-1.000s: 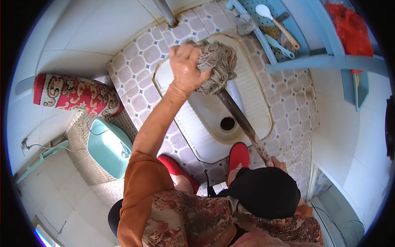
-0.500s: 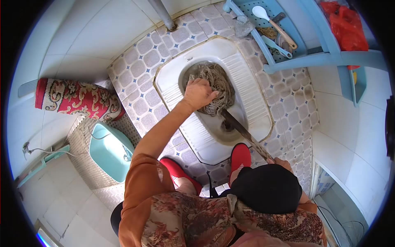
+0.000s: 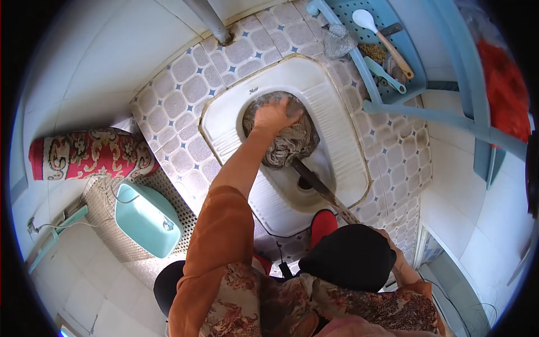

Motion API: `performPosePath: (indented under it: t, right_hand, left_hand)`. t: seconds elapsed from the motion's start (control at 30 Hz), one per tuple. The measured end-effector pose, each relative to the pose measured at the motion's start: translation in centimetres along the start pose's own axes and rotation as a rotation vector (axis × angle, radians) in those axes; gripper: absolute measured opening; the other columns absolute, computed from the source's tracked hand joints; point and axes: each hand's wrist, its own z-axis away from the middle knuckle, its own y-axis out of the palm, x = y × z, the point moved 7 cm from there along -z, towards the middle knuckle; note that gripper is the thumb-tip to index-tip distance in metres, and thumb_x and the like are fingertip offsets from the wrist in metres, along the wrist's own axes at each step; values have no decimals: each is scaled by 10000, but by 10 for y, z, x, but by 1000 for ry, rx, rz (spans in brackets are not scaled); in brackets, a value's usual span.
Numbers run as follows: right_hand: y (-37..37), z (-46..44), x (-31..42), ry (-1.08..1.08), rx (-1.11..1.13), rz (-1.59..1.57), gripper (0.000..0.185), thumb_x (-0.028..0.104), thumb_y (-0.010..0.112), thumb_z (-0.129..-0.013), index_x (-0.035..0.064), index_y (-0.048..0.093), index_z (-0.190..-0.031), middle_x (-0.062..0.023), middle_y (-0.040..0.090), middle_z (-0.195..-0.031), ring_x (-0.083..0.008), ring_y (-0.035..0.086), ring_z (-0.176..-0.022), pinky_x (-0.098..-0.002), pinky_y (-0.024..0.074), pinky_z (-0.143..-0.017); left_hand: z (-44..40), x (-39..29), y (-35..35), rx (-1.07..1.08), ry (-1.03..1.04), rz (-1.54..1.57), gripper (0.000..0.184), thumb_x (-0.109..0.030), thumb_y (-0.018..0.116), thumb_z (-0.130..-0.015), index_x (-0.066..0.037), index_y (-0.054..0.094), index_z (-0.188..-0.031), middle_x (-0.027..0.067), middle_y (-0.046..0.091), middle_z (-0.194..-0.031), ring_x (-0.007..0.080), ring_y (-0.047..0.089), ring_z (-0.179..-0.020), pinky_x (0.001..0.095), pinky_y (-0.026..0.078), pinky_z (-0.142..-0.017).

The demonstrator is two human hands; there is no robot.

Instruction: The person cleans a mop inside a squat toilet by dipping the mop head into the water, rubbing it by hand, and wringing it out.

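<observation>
A grey string mop head point(image 3: 292, 145) lies bunched in the bowl of a white squat toilet point(image 3: 227, 128). My left hand point(image 3: 274, 117) presses on top of the strands, its fingers spread, with the fingertips partly sunk among them. From the mop head, the dark mop handle point(image 3: 317, 188) slants down over the drain hole towards my right knee. Beside that knee, my right hand point(image 3: 387, 240) is at the handle's upper end; the knee hides much of its grip.
A blue shelf rack point(image 3: 415, 84) at the upper right holds a white spoon point(image 3: 365, 20) and other utensils. On the left are a rolled red patterned rug point(image 3: 92, 154) and a turquoise basin point(image 3: 143, 224). A pipe point(image 3: 210, 19) meets the floor at the back.
My left hand has shifted slightly on the mop head, its fingers now more spread and pressed into the strands. My body leans further forward, and the view has tilted a little.
</observation>
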Motion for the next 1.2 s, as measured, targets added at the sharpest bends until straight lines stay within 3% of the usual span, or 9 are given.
performPosePath:
  t: [0.07,0.1,0.43,0.6,0.77,0.9,0.97,1.07,1.2]
  right_hand:
    - [-6,-11,10,-23,23,-1,594,532,493,-989,-41,650,-975,-338,658,-889,-490,645,-955,-527,510,-833]
    - [-9,-16,17,-2,22,19,596,533,492,-990,-40,650,-972,-338,658,-887,-490,645,-952,-527,510,-831]
    - [-8,-12,30,68,-186,140,585,531,489,-989,-26,655,-917,-316,659,-821,-500,650,-852,-558,519,-785]
    - [19,-7,14,57,-240,70,556,533,514,-979,-8,643,-954,-301,658,-777,-511,649,-800,-566,525,-741]
    - [21,-13,11,34,-325,83,538,535,536,-969,3,613,-939,-306,650,-749,-514,648,-778,-581,520,-711]
    - [20,-31,8,14,-413,154,539,543,544,-961,7,596,-942,-300,650,-732,-496,661,-768,-570,524,-674]
    - [21,-35,12,1,-435,205,536,539,543,-963,5,588,-939,-292,652,-725,-486,666,-761,-562,528,-664]
    - [18,-35,16,-14,-430,262,530,527,541,-967,-1,577,-927,-281,652,-712,-478,670,-741,-552,534,-651]
    - [17,-36,8,-79,-400,275,521,507,551,-967,-11,565,-911,-280,645,-696,-480,666,-721,-553,537,-647]
  left_hand:
    - [-20,12,11,133,-98,31,704,-711,525,-856,-159,649,-1274,236,605,-1308,417,574,-1204,515,432,-1046]
    - [-21,2,-4,-96,119,0,597,-636,498,-900,-132,721,-1129,225,679,-1163,438,628,-1101,536,463,-998]
    - [-14,-4,-26,-112,106,-41,528,-543,503,-940,-71,678,-1098,204,697,-1082,384,668,-996,483,513,-904]
    - [32,-27,-56,-400,401,39,492,-518,570,-928,-42,675,-995,186,700,-951,393,668,-925,490,526,-841]
    - [120,-62,-113,-778,739,-10,274,-313,794,-780,-84,674,-873,83,640,-819,296,627,-755,415,504,-719]
    - [175,-67,-81,-627,896,-107,260,-296,802,-757,-107,669,-876,61,611,-821,263,604,-744,397,470,-668]
    - [181,-57,-44,-395,902,-92,253,-279,808,-744,-119,666,-878,55,596,-818,254,596,-743,391,460,-660]
    - [179,-41,-34,-483,788,77,250,-284,805,-754,-130,670,-898,44,585,-803,252,592,-777,397,463,-696]
    - [158,-41,-68,-643,460,163,293,-355,816,-758,-144,704,-927,116,570,-1039,278,561,-972,445,448,-798]
